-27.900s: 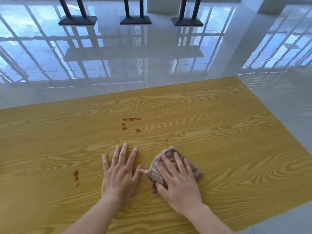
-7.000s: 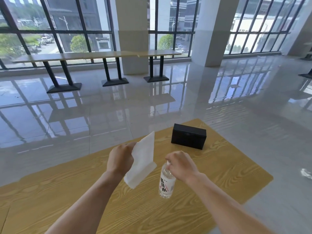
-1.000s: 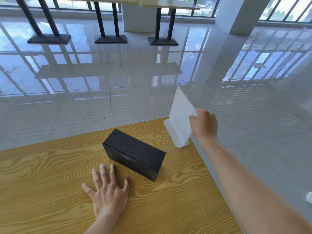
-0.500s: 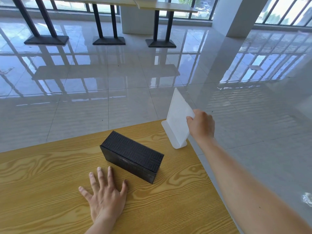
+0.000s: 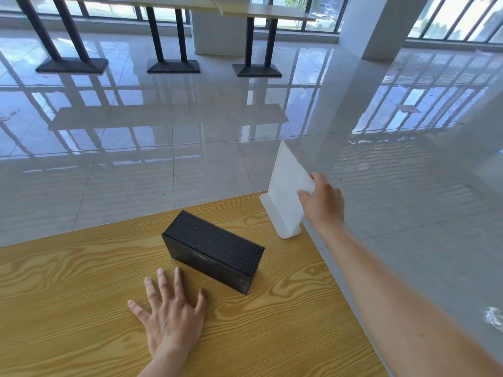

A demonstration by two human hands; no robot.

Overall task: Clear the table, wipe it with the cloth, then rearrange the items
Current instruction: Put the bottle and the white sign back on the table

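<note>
The white sign stand [image 5: 283,197] is down at the far right corner of the tabletop [image 5: 68,281], about one o'clock from the black box [image 5: 215,248]. It has barely shifted in the last second, and the right hand [image 5: 321,202] still pinches its upper right edge, trimming the angle, I'd say, rather than carrying it. The left hand [image 5: 171,319] lies flat and spread wide at seven o'clock of the box, holding nothing, and with no stains on the wood in view this reads as the rearranging stage, letting go of the stand likely next.
</note>
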